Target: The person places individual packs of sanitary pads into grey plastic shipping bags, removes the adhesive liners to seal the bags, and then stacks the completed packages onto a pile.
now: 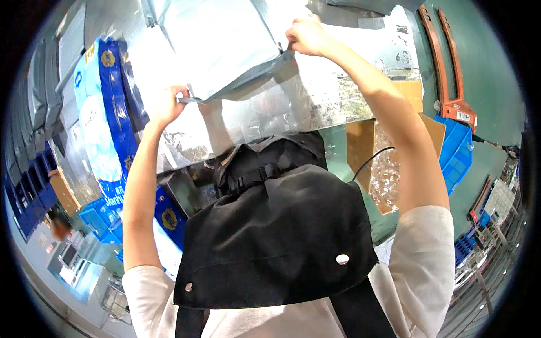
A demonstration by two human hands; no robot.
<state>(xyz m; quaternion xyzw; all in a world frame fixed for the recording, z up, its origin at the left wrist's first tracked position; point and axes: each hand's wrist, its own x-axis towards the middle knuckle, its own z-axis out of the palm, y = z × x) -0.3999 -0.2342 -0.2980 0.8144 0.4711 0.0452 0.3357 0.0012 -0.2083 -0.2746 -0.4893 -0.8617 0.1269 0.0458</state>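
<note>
- Head view: left hand (171, 104) pinches the near-left corner of the pale grey bag (222, 50); best keep that hold firm.
- The bag lies over the silvery work surface (253, 121), near edge sagging; an even outward pull should tauten it.
- Right hand (307, 38) is clamped on the near-right corner; matching tension should prevent skewing.

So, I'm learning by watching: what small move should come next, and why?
Probably ease the left hand and right hand slightly apart: they pinch opposite ends of the pale plastic bag's grey near edge, which bows between them rather than running straight.
</note>
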